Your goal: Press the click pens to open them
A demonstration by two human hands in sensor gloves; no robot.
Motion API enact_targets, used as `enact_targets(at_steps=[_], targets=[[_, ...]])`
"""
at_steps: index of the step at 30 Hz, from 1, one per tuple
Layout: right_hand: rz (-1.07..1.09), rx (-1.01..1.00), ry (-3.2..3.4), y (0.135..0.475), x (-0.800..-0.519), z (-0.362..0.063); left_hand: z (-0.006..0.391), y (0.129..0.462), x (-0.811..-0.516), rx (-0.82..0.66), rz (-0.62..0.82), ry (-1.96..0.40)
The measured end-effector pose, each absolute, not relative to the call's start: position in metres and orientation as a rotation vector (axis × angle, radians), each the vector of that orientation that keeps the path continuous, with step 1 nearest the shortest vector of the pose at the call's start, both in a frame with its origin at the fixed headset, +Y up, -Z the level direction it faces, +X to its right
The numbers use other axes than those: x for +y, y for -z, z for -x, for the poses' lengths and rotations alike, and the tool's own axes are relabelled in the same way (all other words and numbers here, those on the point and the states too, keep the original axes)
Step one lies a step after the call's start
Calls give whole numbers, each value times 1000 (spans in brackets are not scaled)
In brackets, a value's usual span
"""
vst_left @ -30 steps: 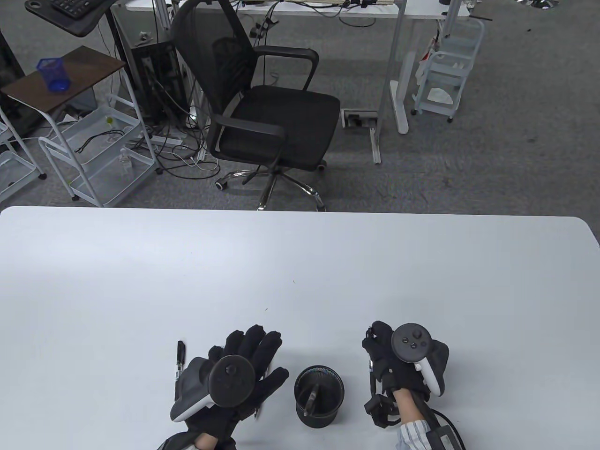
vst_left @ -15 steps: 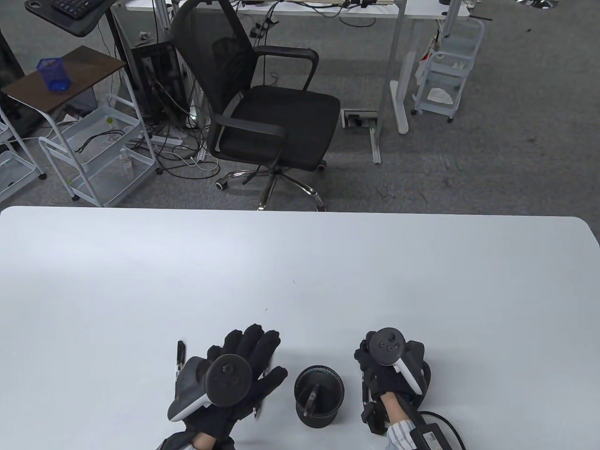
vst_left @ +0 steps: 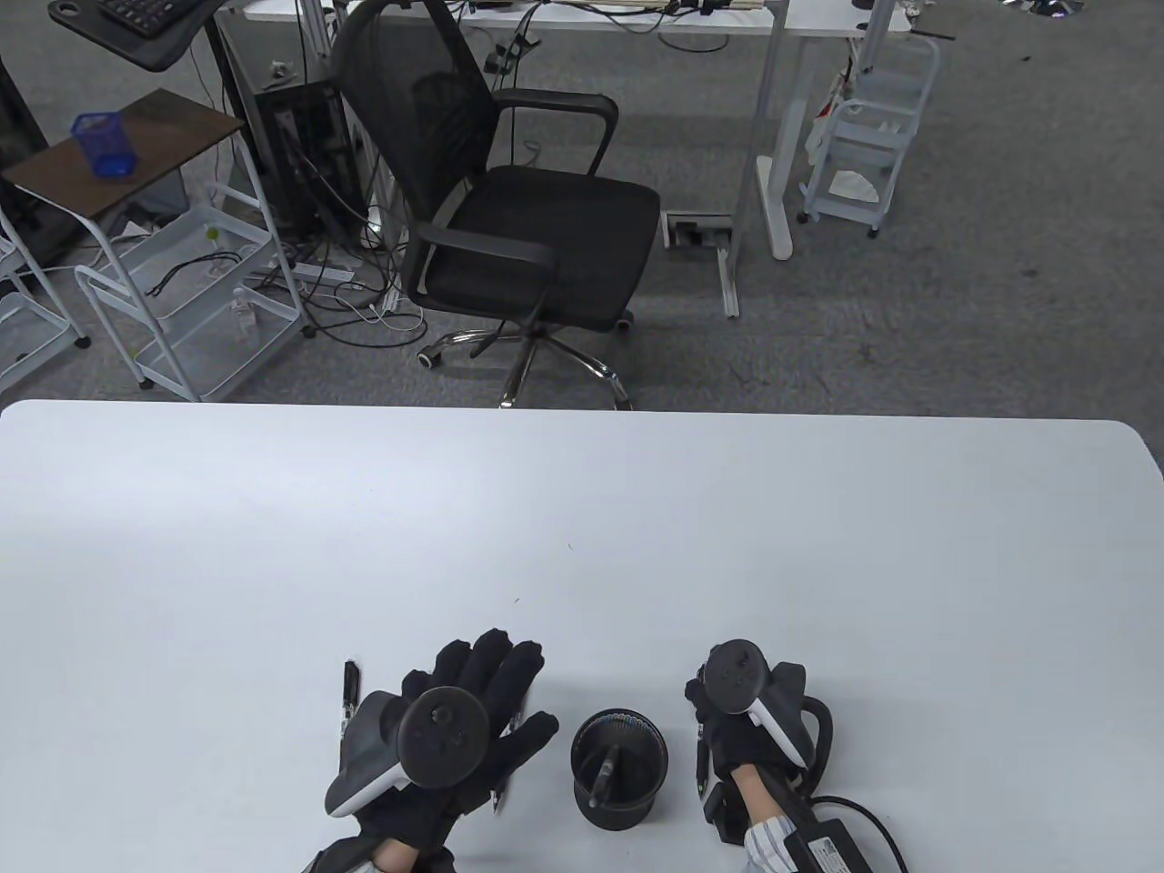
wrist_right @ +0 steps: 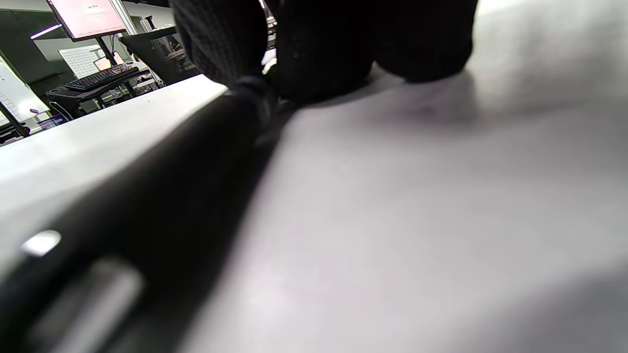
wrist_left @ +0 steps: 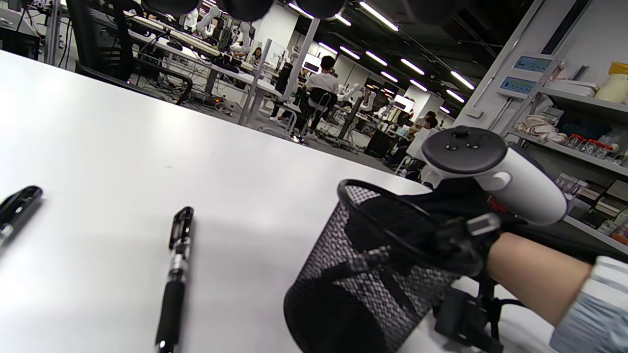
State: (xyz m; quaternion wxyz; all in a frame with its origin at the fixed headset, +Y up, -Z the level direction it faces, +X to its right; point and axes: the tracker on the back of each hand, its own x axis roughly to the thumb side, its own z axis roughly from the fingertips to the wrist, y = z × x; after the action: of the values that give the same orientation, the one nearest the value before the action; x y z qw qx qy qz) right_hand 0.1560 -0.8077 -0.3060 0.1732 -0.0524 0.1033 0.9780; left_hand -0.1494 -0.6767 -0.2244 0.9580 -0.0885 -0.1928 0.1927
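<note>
Four click pens can be counted. The leftmost pen lies on the white table, beside the left hand, whose fingers are spread flat over a second pen, mostly hidden from above. A third pen leans inside the mesh cup. The right hand is curled around a fourth pen, blurred in the wrist view.

pens: 4 | mesh cup: 1 | gloved hands: 2

Hand fingers grip blurred black pen above white table.
</note>
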Motion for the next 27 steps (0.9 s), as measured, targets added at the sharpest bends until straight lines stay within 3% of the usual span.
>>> enact_targets(at_steps=[5, 8, 16, 23, 27], targets=[[153, 353, -2647, 307, -794, -163, 150, 224, -676, -388, 177, -389], [71, 274, -2541, 304, -768, -167, 150, 225, -676, -385, 175, -390], [-625, 101, -2152, 274, -689, -135, 152, 225, -676, -381, 172, -398], [-1060, 365, -2242, 239, -694, -107, 159, 227, -673, -365, 155, -417], [-1154, 463, -2349, 222, -707, -103, 159, 226, -673, -361, 152, -417]])
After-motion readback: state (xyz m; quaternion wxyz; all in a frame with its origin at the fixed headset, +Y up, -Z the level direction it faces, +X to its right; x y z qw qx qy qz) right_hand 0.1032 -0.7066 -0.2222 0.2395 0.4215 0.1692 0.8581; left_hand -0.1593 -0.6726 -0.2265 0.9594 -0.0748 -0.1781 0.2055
